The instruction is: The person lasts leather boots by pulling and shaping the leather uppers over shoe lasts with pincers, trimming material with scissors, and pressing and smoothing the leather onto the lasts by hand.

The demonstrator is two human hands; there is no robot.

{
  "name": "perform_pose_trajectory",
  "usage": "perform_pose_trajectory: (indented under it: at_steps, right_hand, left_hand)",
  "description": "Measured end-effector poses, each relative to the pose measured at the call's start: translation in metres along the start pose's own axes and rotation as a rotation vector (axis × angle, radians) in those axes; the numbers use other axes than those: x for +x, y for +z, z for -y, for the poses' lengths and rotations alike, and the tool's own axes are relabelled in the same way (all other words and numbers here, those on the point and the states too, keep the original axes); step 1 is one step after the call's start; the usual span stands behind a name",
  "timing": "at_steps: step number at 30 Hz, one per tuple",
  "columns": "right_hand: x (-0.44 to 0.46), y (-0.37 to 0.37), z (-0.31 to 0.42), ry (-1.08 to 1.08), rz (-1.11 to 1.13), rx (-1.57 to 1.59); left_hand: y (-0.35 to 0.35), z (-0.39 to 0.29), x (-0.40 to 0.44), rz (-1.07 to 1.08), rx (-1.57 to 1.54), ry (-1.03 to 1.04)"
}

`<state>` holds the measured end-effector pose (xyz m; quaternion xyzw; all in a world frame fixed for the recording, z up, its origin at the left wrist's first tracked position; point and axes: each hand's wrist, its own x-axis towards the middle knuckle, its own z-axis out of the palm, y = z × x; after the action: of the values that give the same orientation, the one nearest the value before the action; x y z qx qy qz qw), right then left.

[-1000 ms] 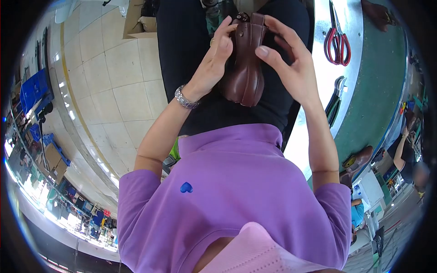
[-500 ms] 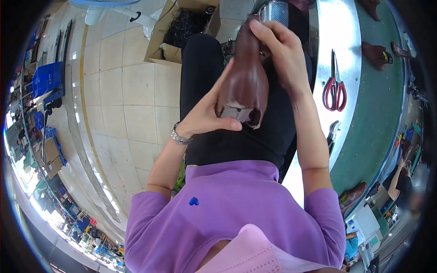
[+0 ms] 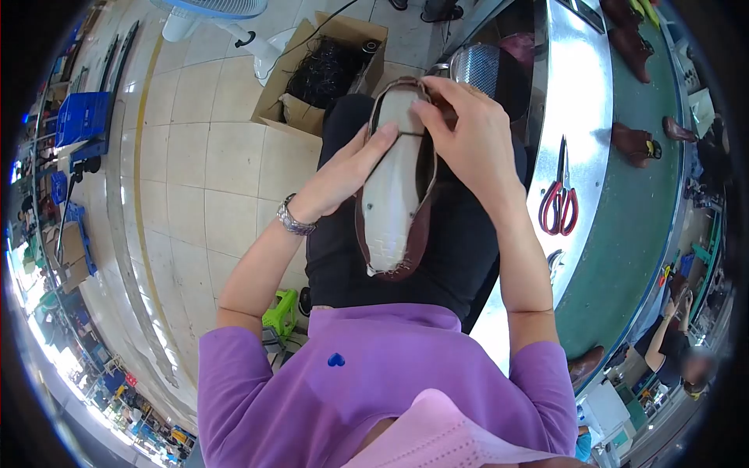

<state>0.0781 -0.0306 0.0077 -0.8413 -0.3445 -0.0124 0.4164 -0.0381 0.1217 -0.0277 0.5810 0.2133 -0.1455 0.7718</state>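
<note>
Over my lap lies a brown leather shoe upper (image 3: 417,242) on a last, its pale sole side (image 3: 388,183) turned up toward me. The leather edge stands up around the far part, and the near end is gathered in pleats. My left hand (image 3: 343,173) grips the left side, thumb flat on the pale bottom. With thumb and fingers, my right hand (image 3: 472,129) pinches the leather edge at the far right. The fingers beneath the shoe are hidden.
Right of me, red-handled pliers (image 3: 559,207) lie on a metal ledge (image 3: 577,101). Beyond runs a green belt (image 3: 624,257) with brown shoes (image 3: 633,144). A cardboard box (image 3: 269,109) of black strands and a fan (image 3: 214,9) stand ahead. Another person (image 3: 663,335) works at far right.
The shoe has been turned over, from its brown leather side to its pale bottom. My left hand has shifted up its side, and my right hand now pinches the far right edge.
</note>
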Motion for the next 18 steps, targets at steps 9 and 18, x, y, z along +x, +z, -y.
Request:
perform_pose_trajectory:
  at_steps: [9,18]
  right_hand:
    - [0.009,0.008,0.0,-0.021,0.06,-0.2]
    - [0.019,0.012,-0.01,-0.007,0.083,-0.132]
  left_hand:
    - [-0.009,-0.044,0.037,-0.335,0.897,0.779]
    - [-0.014,-0.047,0.044,-0.303,0.928,0.738]
